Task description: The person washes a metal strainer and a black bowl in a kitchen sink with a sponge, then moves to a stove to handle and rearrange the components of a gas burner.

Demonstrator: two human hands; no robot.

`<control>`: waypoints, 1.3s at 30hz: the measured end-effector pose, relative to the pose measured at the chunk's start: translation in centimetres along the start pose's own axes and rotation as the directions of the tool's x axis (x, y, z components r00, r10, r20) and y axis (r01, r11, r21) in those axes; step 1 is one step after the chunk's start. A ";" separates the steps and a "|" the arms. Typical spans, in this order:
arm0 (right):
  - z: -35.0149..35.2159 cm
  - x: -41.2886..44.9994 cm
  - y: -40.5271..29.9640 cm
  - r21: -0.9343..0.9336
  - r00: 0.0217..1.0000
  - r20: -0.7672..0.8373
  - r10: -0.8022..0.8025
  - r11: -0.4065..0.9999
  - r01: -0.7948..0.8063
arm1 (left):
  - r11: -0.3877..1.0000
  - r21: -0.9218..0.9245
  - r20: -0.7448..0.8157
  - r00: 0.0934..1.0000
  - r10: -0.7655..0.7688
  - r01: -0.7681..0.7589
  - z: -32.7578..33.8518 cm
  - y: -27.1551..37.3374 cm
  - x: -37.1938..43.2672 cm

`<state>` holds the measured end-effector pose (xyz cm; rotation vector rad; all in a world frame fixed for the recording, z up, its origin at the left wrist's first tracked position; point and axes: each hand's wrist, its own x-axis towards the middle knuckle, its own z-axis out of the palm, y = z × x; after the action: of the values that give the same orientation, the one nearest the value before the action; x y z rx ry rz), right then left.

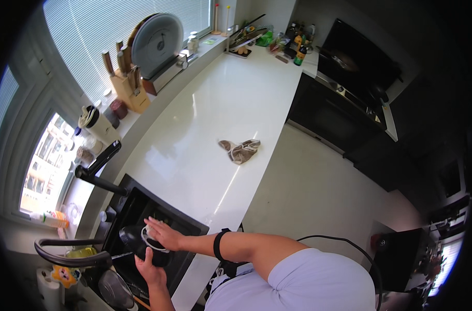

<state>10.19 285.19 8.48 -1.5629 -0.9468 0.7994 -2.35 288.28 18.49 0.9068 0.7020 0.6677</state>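
Observation:
Over the black sink [185, 219], my left hand [152, 269] grips the near side of a dark, glossy rounded object [133, 236]. It has a pale ring, and its exact kind is unclear. Across its top lies my right hand [162, 232], fingers extended and palm down. Something pale shows by the right fingers, but the hand covers most of it, so whether it is gripped cannot be told. A thin stream of water runs from the dark curved faucet [71, 241] towards the object. Both hands are inside the sink's outline.
A crumpled brown-and-white cloth [241, 151] lies on the white countertop [189, 132]. Another black faucet [104, 184] rises at the sink's window-side edge. A knife block [129, 93] and tumbler [98, 124] line the sill. A mesh strainer [113, 289] sits beside the sink.

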 end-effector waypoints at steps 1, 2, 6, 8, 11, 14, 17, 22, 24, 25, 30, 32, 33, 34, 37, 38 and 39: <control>-0.2 -0.8 0.2 0.006 0.999 0.014 0.038 0.999 -0.038 | 1.000 -0.004 0.011 1.000 -0.005 0.005 -0.4 0.0 0.3; -0.3 -1.9 0.4 -0.017 0.999 0.004 0.050 0.999 -0.050 | 0.999 -0.018 0.030 0.999 -0.034 0.035 -0.6 -0.2 0.8; -0.7 -3.9 -4.3 -0.075 0.973 0.019 -0.229 0.970 0.230 | 0.996 -0.032 0.044 0.996 -0.083 0.085 -2.2 -0.6 1.5; -1.4 -2.6 -6.6 -0.033 0.930 0.070 -0.361 0.931 0.364 | 0.986 -0.097 0.078 0.989 -0.125 0.132 -0.6 0.1 0.4; -1.8 0.4 -7.7 -0.105 0.862 0.049 -0.505 0.855 0.507 | 0.984 -0.041 0.079 0.983 -0.167 0.171 0.3 1.1 -0.8; -3.1 3.5 -9.8 -0.071 0.826 0.305 -0.474 0.853 0.517 | 0.971 0.150 0.115 0.972 -0.206 0.188 -0.4 2.1 -2.2; -3.1 7.1 -7.3 0.233 0.943 0.329 -0.040 0.972 -0.040 | 0.950 0.263 0.074 0.978 -0.197 0.171 0.5 2.6 -3.4; -2.9 3.1 -4.0 0.496 0.769 0.425 0.477 0.589 -0.639 | 0.996 0.063 0.066 0.995 -0.072 0.067 1.1 4.7 -4.4; -2.4 1.7 -3.1 0.515 0.691 0.501 0.521 0.461 -0.722 | 0.998 0.056 0.049 0.999 -0.023 0.020 0.9 4.0 -4.3; -2.2 1.2 -2.8 0.537 0.611 0.563 0.557 0.315 -0.782 | 0.998 0.059 0.051 0.999 0.011 -0.014 0.5 3.3 -4.0; 0.2 -1.0 -3.0 0.617 0.560 0.609 0.562 0.108 -0.779 | 0.905 0.387 0.128 0.982 0.138 -0.178 0.0 0.4 -3.8; 1.0 -1.7 -1.6 0.668 0.603 0.655 0.456 0.023 -0.744 | 0.818 0.531 0.190 0.971 0.142 -0.224 -1.4 -1.3 -2.9; 0.8 -2.2 -1.6 0.662 0.600 0.643 0.475 0.049 -0.748 | 0.737 0.621 0.222 0.962 0.160 -0.265 -2.2 -2.1 -2.4; 0.2 -2.9 -1.6 0.665 0.618 0.663 0.422 0.048 -0.745 | 0.701 0.665 0.215 0.965 0.153 -0.259 -2.7 -2.4 -2.2; -2.7 -3.3 -2.2 0.637 0.618 0.733 0.285 0.029 -0.770 | 0.594 0.775 0.183 0.977 0.113 -0.214 -3.9 -2.3 -1.8; -3.7 -3.4 -2.7 0.606 0.607 0.703 0.370 0.134 -0.784 | 0.627 0.757 0.149 0.983 0.108 -0.184 -5.2 -2.9 -1.4; -4.9 -3.4 -3.6 0.572 0.606 0.707 0.365 0.209 -0.793 | 0.660 0.735 0.115 0.988 0.107 -0.157 -6.5 -3.7 -1.0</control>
<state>12.36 280.36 12.93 -0.7318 0.0164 1.9262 -7.23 288.85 12.69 1.7548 0.8759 0.4626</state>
